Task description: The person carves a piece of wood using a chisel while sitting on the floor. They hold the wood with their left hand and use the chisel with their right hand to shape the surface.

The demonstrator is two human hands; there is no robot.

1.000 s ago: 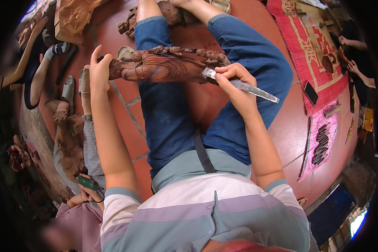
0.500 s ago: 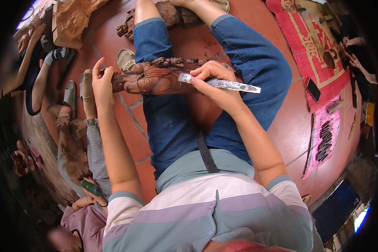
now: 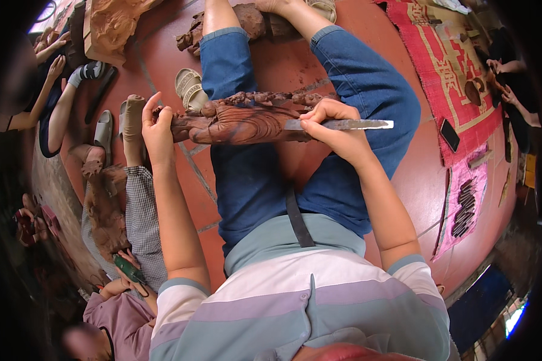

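A dark reddish-brown wood carving [image 3: 241, 124], with flowing grooved folds and a knobbly far edge, lies crosswise over my thighs. My left hand [image 3: 158, 132] grips its left end, with the index finger raised. Near the carving's right part, my right hand [image 3: 340, 133] is closed around a flat grey-white strip [image 3: 367, 124]. One end of the strip reaches the grooved wood, while its bright other end sticks out to the right. Whether it is metal or abrasive, I cannot tell. My right hand hides the carving's right end.
More carved wood [image 3: 247, 24] lies on the tiles beyond my legs, near a beige sandal [image 3: 190, 87]. At left, a person holds a green power tool [image 3: 129, 269] by another carving [image 3: 105, 210]. At right are a red mat [image 3: 424, 72], a phone [image 3: 449, 135] and a pink cloth [image 3: 448, 231] with several dark tools.
My right hand has moved right with the strip, which now shows more edge-on. The carving and my left hand have shifted slightly right and down in view.
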